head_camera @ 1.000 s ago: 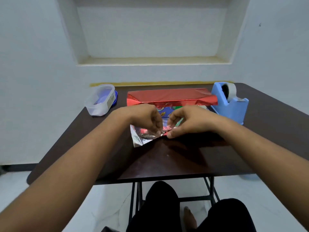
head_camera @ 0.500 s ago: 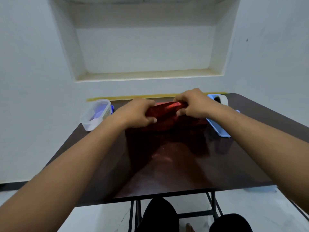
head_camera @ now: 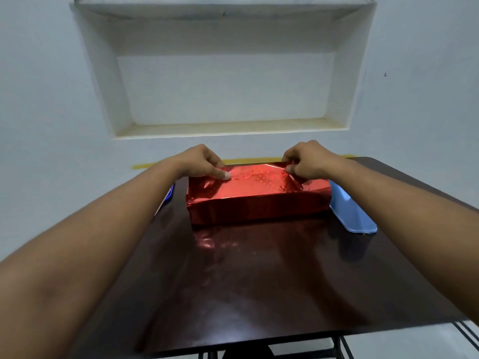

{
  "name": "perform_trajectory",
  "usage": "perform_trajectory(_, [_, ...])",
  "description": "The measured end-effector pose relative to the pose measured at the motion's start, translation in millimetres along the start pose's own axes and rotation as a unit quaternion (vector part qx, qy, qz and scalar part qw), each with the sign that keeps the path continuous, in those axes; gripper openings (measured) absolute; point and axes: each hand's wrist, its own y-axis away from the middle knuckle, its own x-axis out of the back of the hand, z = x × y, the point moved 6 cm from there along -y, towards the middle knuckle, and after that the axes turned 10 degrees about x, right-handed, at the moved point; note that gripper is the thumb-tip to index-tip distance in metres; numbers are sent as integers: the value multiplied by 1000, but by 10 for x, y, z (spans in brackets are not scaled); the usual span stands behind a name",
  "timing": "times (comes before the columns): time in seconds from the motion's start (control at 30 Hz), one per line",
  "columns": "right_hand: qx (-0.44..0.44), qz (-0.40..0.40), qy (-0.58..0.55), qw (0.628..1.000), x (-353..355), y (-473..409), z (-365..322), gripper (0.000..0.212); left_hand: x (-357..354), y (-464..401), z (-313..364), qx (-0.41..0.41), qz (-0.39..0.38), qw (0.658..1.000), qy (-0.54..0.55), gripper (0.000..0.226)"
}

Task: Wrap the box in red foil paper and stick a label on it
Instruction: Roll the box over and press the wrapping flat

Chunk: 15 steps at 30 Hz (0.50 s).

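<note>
Box (head_camera: 256, 196): lies lengthwise across the far half of the table (head_camera: 259, 281), fully covered in red foil paper (head_camera: 259, 178); no bare cardboard shows.
Left hand (head_camera: 199, 161): at the box's far-left top edge; fingers (head_camera: 220, 174) curled, pinching the foil against the top face.
Right hand (head_camera: 308, 161): at the far-right top edge; thumb and fingers pinch a raised fold of foil.
Foil condition: glossy, creased near both pinches, slack at the left corner.
Handling, judged: foil is thin and slick, creases readily and may tear if pulled hard; the box looks rigid and light enough to slide on the polished table.
Recommended hold: on the box's firm edges and corners, pressing foil flat instead of tugging loose flaps.
Label: none visible on the box.
Tape dispenser (head_camera: 350, 211): blue, just beside the box's right end.
Container (head_camera: 168, 196): partly hidden behind the left forearm.
</note>
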Motion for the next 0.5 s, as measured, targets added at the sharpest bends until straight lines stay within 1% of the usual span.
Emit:
perform_trajectory(0.13, [-25, -32, 36, 999, -99, -116, 72, 23, -96, -239, -151, 29, -37, 999, 7, 15])
perform_trajectory(0.2, [-31, -38, 75, 996, -119, -167, 66, 30, -117, -326, -184, 20, -45, 999, 17, 8])
perform_trajectory(0.23, [-18, -32, 79, 996, -113, -204, 31, 32, -121, -340, -185, 15, -51, 998, 20, 7])
perform_trajectory(0.27, [0, -30, 58, 998, -132, -260, -12, 32, -123, -372, -198, 13, -59, 998, 22, 9])
perform_trajectory(0.33, [45, -48, -33, 997, -194, -342, -167, 24, -116, -403, -199, 11, -75, 997, 23, 13])
perform_trajectory(0.4, [75, -106, -110, 985, -306, -384, -304, 17, -123, -437, -183, 9, -95, 995, 24, 14])
perform_trajectory(0.5, [94, -192, -141, 967, -443, -358, -414, 23, -159, -489, -122, -5, -133, 991, 5, 6])
